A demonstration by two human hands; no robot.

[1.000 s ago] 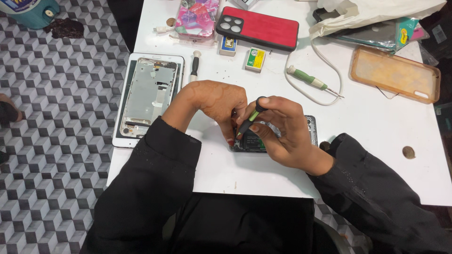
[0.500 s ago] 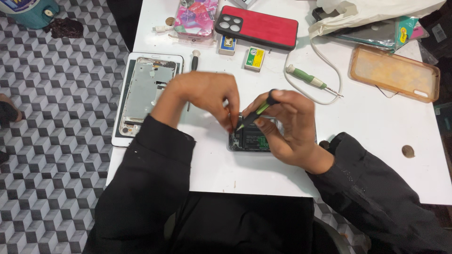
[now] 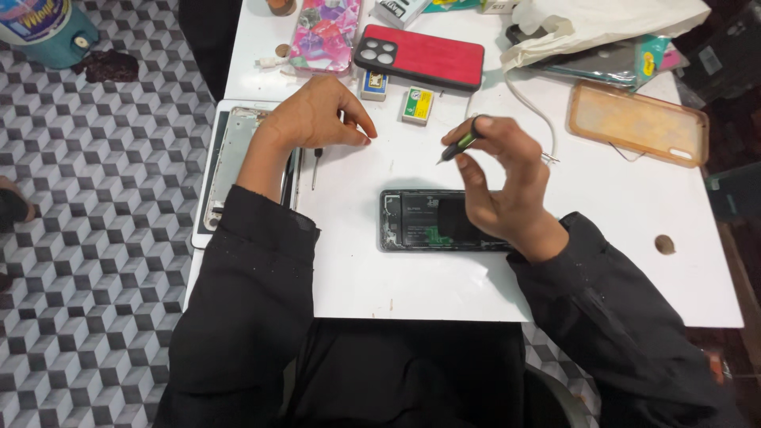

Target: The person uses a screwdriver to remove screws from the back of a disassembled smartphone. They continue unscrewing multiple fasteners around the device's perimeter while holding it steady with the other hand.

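— Fingers first: what are yours doing?

— Fingers of my right hand (image 3: 507, 190) pinch a slim green-and-black screwdriver (image 3: 458, 147), its metal tip pointing down and left, lifted above the white table (image 3: 380, 277). My left hand (image 3: 317, 115) curls loosely with nothing in it, thumb and forefinger nearly meeting, resting at the edge of a detached silvery phone frame (image 3: 238, 158).

— And the phone you are working on?

— An opened black phone with its back off (image 3: 420, 220) lies flat on the table, just below the screwdriver tip and partly under my right palm. Its inside looks glossy and dark, with a patch of green board showing and scuffed metal along the rim.

— What lies near your left hand?

— A second small screwdriver with a black handle (image 3: 315, 166) lies just beside it, between the frame and the open phone. Further up sit a red textured rectangular phone case (image 3: 420, 55) and a clear orange-tinted soft case (image 3: 634, 120), well apart from my fingers.
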